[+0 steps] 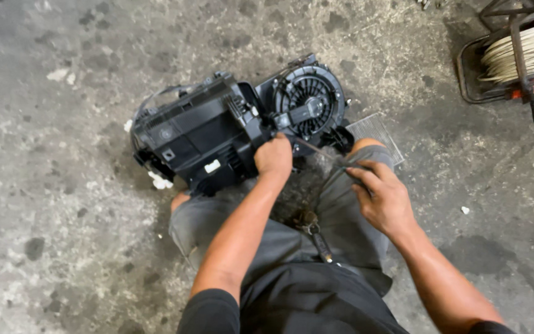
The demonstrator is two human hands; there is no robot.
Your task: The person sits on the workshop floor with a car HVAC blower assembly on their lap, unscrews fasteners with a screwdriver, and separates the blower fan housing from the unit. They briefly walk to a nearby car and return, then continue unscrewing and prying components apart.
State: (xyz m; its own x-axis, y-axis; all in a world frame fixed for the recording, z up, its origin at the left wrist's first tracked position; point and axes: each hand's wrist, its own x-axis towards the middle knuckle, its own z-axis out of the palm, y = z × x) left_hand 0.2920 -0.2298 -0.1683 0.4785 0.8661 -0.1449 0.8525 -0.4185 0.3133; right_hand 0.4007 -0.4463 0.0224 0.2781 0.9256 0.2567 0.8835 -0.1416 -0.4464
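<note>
We are gripping the black blower housing (217,133) just ahead with our left hand (273,158), fingers clamped, while our right hand (383,196) is pinching a thin rod (319,151) angled toward it.

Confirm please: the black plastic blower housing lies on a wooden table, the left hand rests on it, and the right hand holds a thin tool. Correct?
Not quite. The head view shows the black blower housing on a stained concrete floor, not a wooden table. The left hand rests on it; the right hand holds a thin tool.

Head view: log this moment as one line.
left hand gripping black blower housing | right hand holding thin rod | flat filter panel on concrete floor
</note>
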